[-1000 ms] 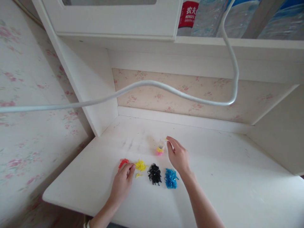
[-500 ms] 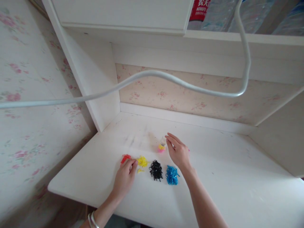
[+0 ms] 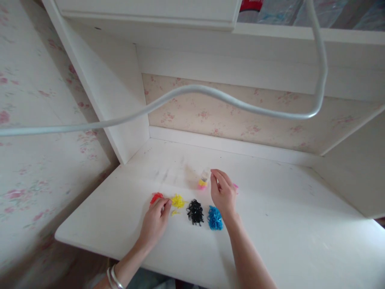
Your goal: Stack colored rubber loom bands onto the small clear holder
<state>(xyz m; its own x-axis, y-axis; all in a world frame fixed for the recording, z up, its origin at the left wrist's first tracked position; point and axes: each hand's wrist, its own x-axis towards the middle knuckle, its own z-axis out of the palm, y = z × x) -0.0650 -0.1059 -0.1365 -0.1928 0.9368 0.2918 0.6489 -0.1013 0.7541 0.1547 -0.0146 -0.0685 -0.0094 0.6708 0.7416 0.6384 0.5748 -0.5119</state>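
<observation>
My left hand [image 3: 155,218] is closed in a pinch just above the desk, between a pile of red rubber bands [image 3: 156,197] and a yellow pile [image 3: 178,201]. Whatever its fingertips hold is too small to make out. My right hand [image 3: 223,194] has its thumb and fingers drawn together beside a small clear container [image 3: 205,175], with yellow and pink bands [image 3: 202,184] at its near end. Anything in this pinch is also unclear. Nearer me lie black bands [image 3: 195,212] and blue bands [image 3: 215,218]. Some pink bands [image 3: 236,186] are partly hidden behind my right hand.
The white desk [image 3: 285,228] has a raised back edge and a side panel [image 3: 105,88] at left. A thick pale cable [image 3: 192,90] crosses the view above the desk. Overhead is a shelf [image 3: 276,34] with plastic-wrapped bottles.
The view has shifted slightly, so the desk items sit a little higher and further left. My right fingertips have come closer together. My left hand keeps its pinch near the red and yellow piles.
</observation>
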